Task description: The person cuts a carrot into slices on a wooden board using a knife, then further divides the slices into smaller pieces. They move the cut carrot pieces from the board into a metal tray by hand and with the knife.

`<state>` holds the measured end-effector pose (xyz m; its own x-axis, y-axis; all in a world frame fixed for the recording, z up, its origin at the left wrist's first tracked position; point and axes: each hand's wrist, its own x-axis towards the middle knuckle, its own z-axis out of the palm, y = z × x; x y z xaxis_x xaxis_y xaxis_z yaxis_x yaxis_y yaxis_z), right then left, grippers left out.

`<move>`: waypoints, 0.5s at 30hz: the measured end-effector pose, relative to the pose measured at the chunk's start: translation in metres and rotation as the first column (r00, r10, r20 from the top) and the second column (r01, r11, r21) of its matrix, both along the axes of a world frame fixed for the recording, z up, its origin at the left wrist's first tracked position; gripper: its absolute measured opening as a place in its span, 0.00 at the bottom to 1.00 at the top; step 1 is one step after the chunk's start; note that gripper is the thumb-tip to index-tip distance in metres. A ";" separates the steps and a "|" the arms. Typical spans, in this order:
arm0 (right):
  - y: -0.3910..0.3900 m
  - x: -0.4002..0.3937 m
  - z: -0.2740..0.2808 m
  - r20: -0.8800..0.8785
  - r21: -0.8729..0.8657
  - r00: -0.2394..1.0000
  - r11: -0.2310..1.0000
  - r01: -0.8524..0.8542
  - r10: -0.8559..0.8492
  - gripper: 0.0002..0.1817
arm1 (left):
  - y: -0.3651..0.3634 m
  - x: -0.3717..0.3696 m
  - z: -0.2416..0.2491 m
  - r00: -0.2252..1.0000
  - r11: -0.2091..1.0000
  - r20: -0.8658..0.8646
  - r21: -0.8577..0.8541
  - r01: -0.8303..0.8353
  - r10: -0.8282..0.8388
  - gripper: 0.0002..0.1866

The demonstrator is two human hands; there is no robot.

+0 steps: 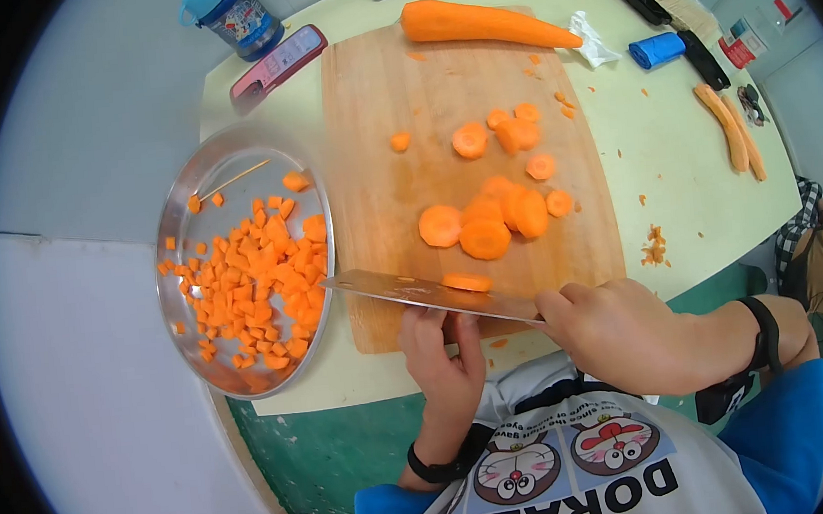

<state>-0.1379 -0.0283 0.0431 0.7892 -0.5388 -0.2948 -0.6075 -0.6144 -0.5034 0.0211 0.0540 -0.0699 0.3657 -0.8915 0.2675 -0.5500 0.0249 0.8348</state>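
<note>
My right hand is wrapped round the handle of a kitchen knife, its broad blade pointing left across the near part of the wooden cutting board. Close against the blade's near edge is my left hand, fingers curled and thumb drawn in; the blade hides what its fingertips touch. One carrot slice lies at the blade's upper edge. Beyond it, several round carrot slices sit in a loose pile, with smaller rounds further back. A whole peeled carrot rests along the board's far edge.
Left of the board stands a round metal tray of diced carrot and a thin stick. Around the far side are a phone, a blue bottle and a blue roll. Thin carrots lie at right.
</note>
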 end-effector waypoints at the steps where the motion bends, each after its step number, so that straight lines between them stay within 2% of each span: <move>1: 0.003 -0.001 -0.002 0.005 -0.004 1.000 1.000 0.007 -0.007 0.10 | 0.000 0.000 0.000 1.000 1.000 0.005 -0.004 0.007 -0.007 0.14; 3: 0.007 -0.004 -0.008 0.068 -0.070 0.998 0.998 -0.001 0.005 0.08 | 0.000 0.000 -0.001 0.998 0.998 0.053 -0.063 0.018 -0.015 0.13; 7: 0.005 -0.002 -0.008 0.064 -0.039 0.998 0.999 0.028 -0.025 0.07 | -0.005 0.000 -0.002 0.993 0.994 0.115 -0.106 0.012 0.000 0.13; 10: -0.001 -0.001 -0.004 0.074 -0.024 0.997 1.000 0.011 -0.009 0.07 | -0.009 0.001 0.000 0.986 0.988 0.167 -0.151 0.035 -0.009 0.07; 13: 0.001 -0.002 -0.005 0.085 -0.071 0.996 0.997 -0.018 0.024 0.07 | -0.009 0.001 -0.002 0.986 0.989 0.166 -0.139 0.042 -0.019 0.07; 15: 0.009 -0.002 -0.012 0.083 -0.128 0.996 0.991 0.040 -0.029 0.08 | -0.008 0.000 -0.005 0.969 0.983 0.243 -0.181 0.011 0.034 0.06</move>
